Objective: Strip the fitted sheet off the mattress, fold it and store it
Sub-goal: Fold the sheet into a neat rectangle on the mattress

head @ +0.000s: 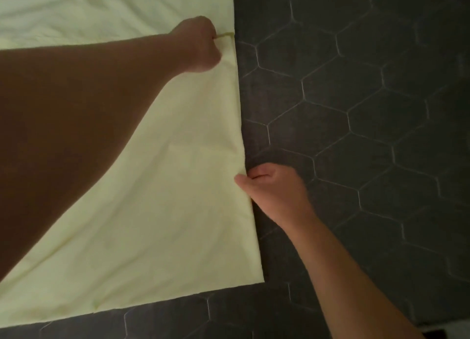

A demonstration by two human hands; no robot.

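The pale yellow fitted sheet [183, 186] lies spread flat on a dark floor, filling the left half of the head view. Its right edge runs straight from top to bottom. My left hand [201, 43] reaches across the sheet and grips that right edge near the top, fingers curled round the fabric. My right hand [272, 186] pinches the same edge lower down, thumb on top of the cloth. My left forearm covers much of the sheet's left part. The sheet's near right corner [260, 279] lies flat on the floor.
Dark hexagonal floor tiles [368, 109] with pale grout lines fill the right half and the strip along the bottom. The sheet is rumpled at the top left [63, 5].
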